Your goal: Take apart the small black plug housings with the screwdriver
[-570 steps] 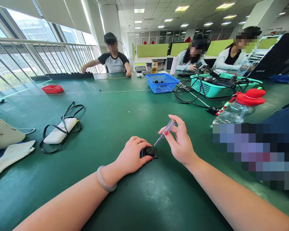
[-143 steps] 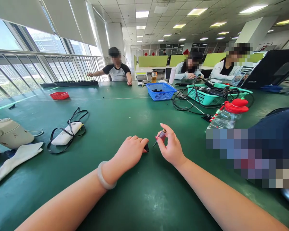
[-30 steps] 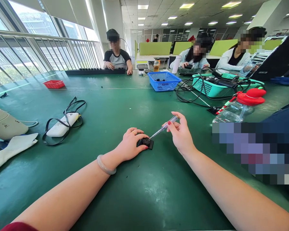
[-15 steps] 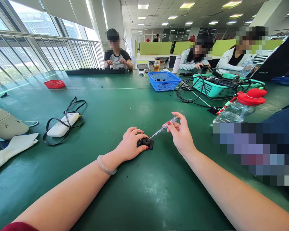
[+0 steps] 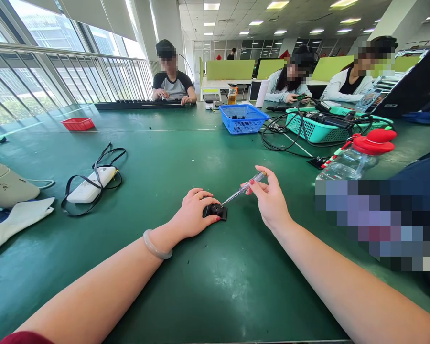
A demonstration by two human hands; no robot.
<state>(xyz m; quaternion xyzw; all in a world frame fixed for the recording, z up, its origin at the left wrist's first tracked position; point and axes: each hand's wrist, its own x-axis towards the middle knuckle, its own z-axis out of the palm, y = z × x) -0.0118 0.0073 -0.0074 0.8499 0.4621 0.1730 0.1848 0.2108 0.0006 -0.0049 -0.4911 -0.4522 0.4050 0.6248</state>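
Note:
A small black part (image 5: 218, 209) lies on the green table (image 5: 165, 165), with a flat black plate showing at its right side. My left hand (image 5: 195, 213) is closed around its left side, fingers behind and thumb in front. In my right hand (image 5: 268, 196) is a screwdriver (image 5: 241, 190) with a clear handle, pinched between thumb and fingers. It slants down to the left, and its tip meets the top of the black part. Whether the tip sits in a screw is too small to tell.
A white device (image 5: 93, 185) with a black strap lies left. Beyond are a red tray (image 5: 78, 124), a blue basket (image 5: 243, 125) and a teal basket (image 5: 306, 130) with cables. A red-lidded bottle (image 5: 358, 155) stands right. Several people sit across the table.
The whole view has shifted slightly; my hands, the screwdriver and the black part keep nearly the same arrangement. The person across has lowered a hand to the table.

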